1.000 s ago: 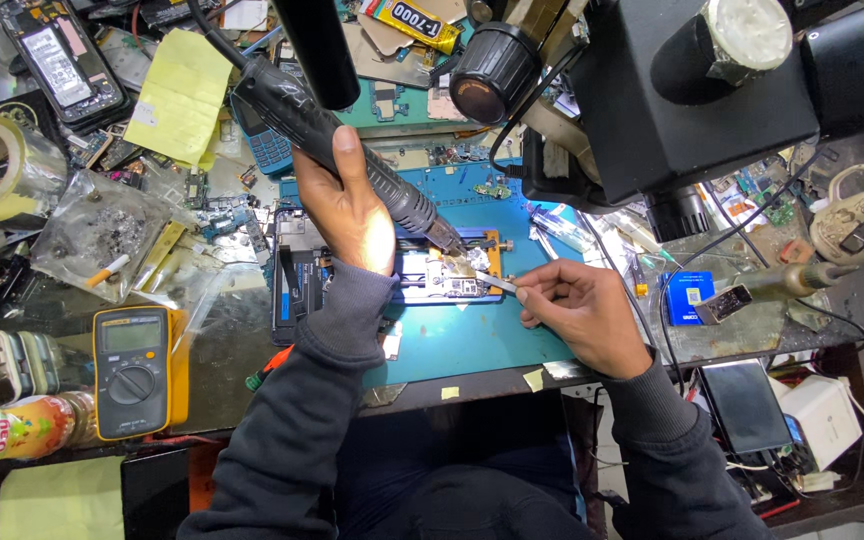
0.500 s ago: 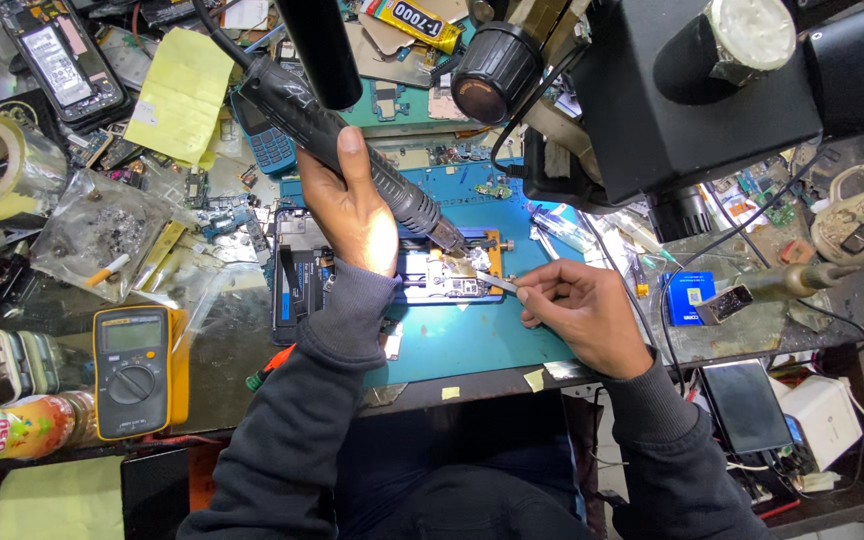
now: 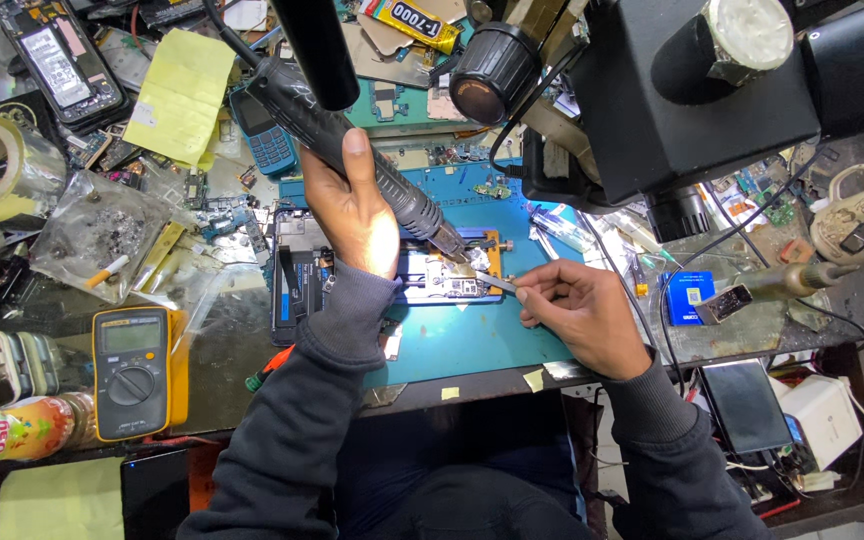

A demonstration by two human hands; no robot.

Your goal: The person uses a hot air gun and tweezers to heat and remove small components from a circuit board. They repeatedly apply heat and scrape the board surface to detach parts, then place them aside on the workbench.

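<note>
My left hand (image 3: 352,215) has its fingers wrapped round the black hot-air handle (image 3: 352,130), nozzle down over the circuit board (image 3: 442,278) clamped on the blue mat (image 3: 452,340); my right hand (image 3: 577,315) pinches tweezers (image 3: 497,283) at the board's right edge.

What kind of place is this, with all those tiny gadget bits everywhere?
Most likely a phone or electronics repair bench. The left hand aims a hot-air tool at a small circuit board, a yellow multimeter lies nearby, and an opened phone sits among loose parts.
</note>
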